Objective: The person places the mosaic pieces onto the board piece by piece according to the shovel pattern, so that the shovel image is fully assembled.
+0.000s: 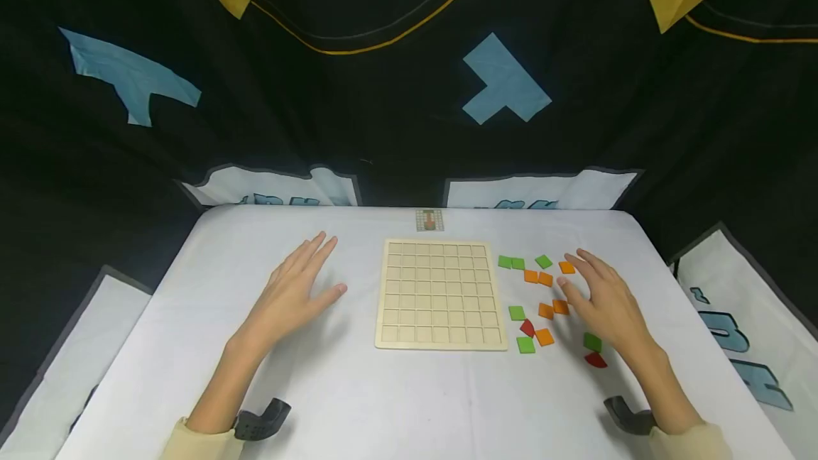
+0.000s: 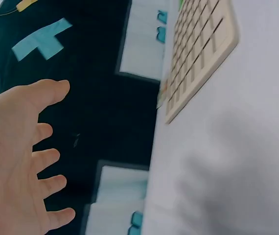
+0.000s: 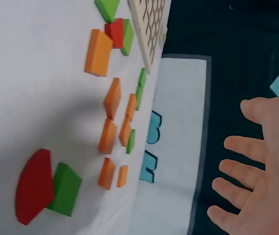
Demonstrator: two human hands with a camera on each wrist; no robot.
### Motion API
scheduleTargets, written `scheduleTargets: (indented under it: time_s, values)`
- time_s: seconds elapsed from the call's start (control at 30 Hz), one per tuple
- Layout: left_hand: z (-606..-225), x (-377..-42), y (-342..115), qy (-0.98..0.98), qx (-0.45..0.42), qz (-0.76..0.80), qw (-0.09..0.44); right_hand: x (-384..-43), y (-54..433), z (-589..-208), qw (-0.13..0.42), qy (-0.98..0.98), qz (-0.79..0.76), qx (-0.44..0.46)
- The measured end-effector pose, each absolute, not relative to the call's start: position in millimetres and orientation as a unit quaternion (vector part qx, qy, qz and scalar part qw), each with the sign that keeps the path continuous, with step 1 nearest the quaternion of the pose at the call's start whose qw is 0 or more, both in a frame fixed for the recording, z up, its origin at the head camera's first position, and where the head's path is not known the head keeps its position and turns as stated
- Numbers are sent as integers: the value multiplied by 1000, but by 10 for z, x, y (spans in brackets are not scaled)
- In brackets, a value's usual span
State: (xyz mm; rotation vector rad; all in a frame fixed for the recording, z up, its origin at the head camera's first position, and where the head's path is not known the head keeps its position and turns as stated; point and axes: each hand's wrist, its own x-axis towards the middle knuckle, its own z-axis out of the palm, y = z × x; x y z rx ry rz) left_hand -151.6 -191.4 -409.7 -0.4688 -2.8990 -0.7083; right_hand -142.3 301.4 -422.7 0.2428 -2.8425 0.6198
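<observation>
While the left hand (image 1: 290, 300) and right hand (image 1: 607, 307) hover, fingers extended, holding nothing, a gridded board (image 1: 441, 297) lies between them, beside coloured tiles (image 1: 546, 311).

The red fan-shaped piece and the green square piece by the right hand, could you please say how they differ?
The red fan-shaped piece has a curved edge; the green square piece has straight sides. In the head view, the red piece appears lower, the green piece higher. Both lie flat on the white tabletop.
</observation>
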Motion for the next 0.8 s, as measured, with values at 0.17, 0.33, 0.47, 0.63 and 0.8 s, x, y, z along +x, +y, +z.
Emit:
scheduleTargets:
  time_s: [0.17, 0.33, 0.47, 0.63, 0.8]
  values:
    - [-4242, -1545, -1764, -952, -176, -248, 40, -1461, 3054, -4286, 101, -960, 249, 77]
    - [-4376, -1576, -1664, -940, -197, -278, 14, -1510, 3097, -4366, 86, -953, 282, 71]
    - [-4481, -1606, -1614, -931, -209, -299, -6, -1558, 3119, -4429, 67, -947, 307, 62]
    - [-4608, -1637, -1555, -927, -214, -306, -30, -1625, 3142, -4503, 43, -943, 326, 44]
    - [-4721, -1660, -1489, -928, -218, -296, -56, -1697, 3160, -4593, 40, -940, 335, 46]
